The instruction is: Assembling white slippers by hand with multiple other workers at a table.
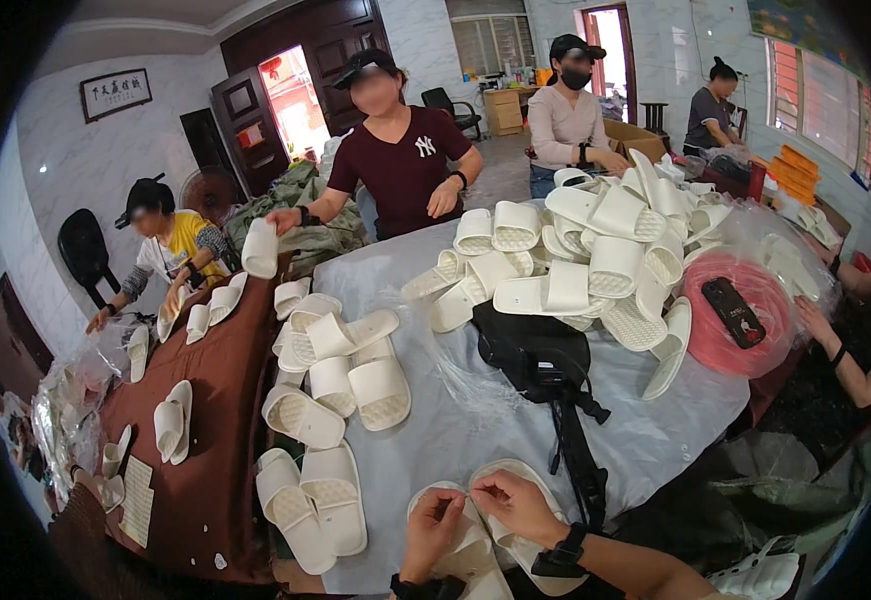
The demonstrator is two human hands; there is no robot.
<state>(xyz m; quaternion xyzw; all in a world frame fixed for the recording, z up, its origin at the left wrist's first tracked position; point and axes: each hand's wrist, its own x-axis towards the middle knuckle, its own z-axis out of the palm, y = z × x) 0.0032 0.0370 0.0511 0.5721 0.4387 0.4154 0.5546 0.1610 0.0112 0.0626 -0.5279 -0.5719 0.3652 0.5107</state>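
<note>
At the near edge of the table, a pair of cream slippers lies beneath my two hands. My left hand is closed in a pinch above the left slipper. Close beside it, my right hand pinches with thumb and forefinger over the right slipper, a dark band on its wrist. The fingertips of both hands almost meet between the two slippers. Whatever is between them is too small to make out. Left of my hands, another pair of cream slippers rests near the table edge.
A large slipper pile covers the far right, with a black bag before it. A dark phone lies on a pink plastic roll. Across the table, a person in maroon holds a slipper above a brown-covered table.
</note>
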